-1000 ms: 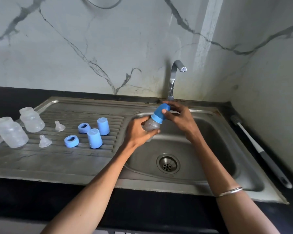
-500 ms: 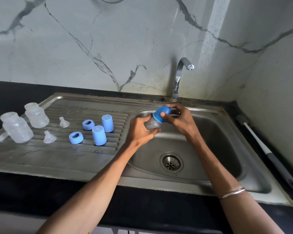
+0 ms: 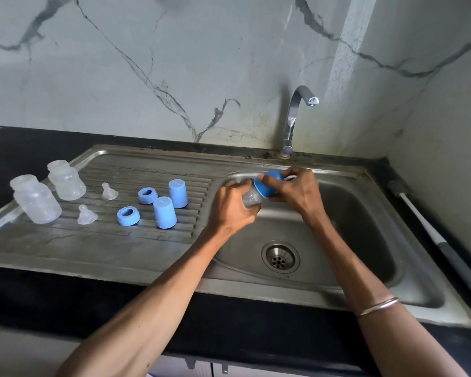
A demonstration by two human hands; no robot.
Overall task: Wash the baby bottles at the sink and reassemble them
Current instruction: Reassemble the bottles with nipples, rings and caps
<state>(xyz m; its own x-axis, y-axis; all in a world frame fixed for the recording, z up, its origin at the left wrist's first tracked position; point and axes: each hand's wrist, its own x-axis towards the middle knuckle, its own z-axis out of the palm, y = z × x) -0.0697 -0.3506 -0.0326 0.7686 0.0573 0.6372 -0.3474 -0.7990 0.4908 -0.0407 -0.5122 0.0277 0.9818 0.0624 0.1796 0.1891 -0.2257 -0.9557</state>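
1. Head view: my left hand (image 3: pixel 233 208) is curled round the clear body of a baby bottle (image 3: pixel 252 196), holding it tilted above the left side of the sink bowl (image 3: pixel 365 213).
2. My right hand (image 3: pixel 297 190) grips the blue cap (image 3: pixel 267 185) on that bottle's top, fingers and thumb wrapped round it, just in front of the tap (image 3: pixel 297 115).
3. Left of the sink bowl, on the ribbed draining board (image 3: pixel 93 240), two blue caps (image 3: pixel 165 213) stand upright close together, with two blue rings (image 3: pixel 128 216) lying flat just to their left.
4. Further left of the bowl lie two clear teats (image 3: pixel 87 214), apart from each other.
5. At the draining board's far left end stand two open clear bottles (image 3: pixel 37 198), side by side.
6. Right of the sink bowl, a bottle brush (image 3: pixel 433 235) lies along the black counter (image 3: pixel 25 151) beside the wall.
7. A thin metal bangle (image 3: pixel 377 306) sits on my right wrist, near the bowl's front rim.
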